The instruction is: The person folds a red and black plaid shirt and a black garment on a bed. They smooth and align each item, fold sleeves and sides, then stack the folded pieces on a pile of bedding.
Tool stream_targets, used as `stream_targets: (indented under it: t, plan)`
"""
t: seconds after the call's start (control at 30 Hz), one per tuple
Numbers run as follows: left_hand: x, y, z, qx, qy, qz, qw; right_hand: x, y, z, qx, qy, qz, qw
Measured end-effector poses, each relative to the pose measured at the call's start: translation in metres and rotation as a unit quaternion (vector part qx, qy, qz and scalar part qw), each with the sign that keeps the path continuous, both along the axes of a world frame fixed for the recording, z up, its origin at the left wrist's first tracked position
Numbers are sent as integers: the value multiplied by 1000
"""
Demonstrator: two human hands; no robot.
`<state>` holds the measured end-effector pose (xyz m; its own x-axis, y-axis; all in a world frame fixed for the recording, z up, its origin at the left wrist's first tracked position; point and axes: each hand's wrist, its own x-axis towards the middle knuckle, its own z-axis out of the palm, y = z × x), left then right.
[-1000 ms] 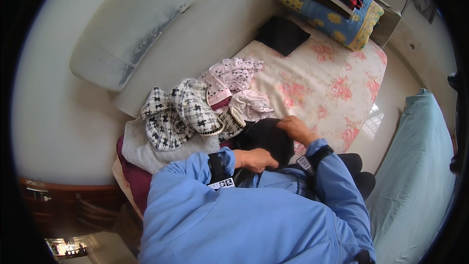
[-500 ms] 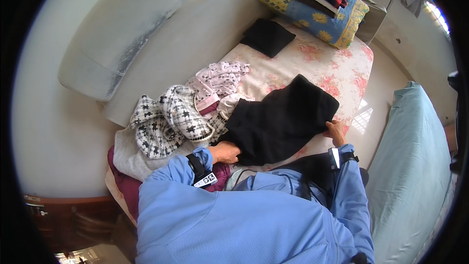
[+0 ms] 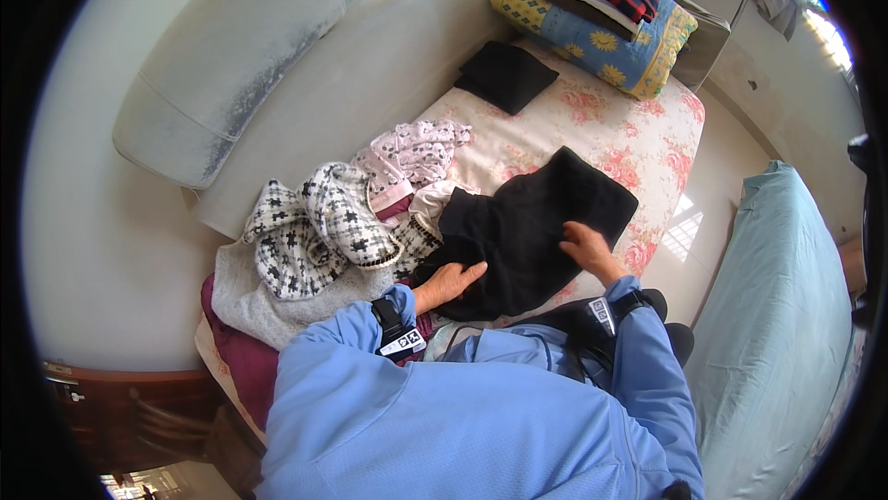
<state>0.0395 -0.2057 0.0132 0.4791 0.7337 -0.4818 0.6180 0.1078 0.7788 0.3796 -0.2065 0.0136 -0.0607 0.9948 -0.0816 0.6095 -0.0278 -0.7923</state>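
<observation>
Floral-printed bed sheet [image 3: 661, 148] spreads below me, bearing a black garment [image 3: 546, 209] at three o'clock from view centre. Left hand [image 3: 446, 285]: fingers extended over the cloth, unclenched. Right hand [image 3: 590, 250]: fingers bent; I cannot tell if they pinch. I'd smooth outward, palms flat, to avoid bunching.

Soft daylight, blown-out window [image 3: 831, 40] upper right, glare on floor [image 3: 683, 227], black fisheye rim

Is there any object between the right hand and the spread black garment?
Nothing visible is between them: the right hand is over the spread black garment. The black-and-white patterned clothing lies farther left.
</observation>
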Motion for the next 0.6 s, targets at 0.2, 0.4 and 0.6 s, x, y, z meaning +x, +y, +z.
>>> stream_targets:
  t: [0.2, 0.4, 0.6]
  plan:
    - [-4, 0, 11, -182, -82, 135, 971, -29, -1, -6, -30, -115, 150, 982]
    - [-25, -2, 24, -125, 17, -11, 992, -14, -5, 8, -179, -81, 206, 959]
    - [-15, -14, 36, -6, 76, -301, 951, -49, 0, 21, -113, 6, 115, 987]
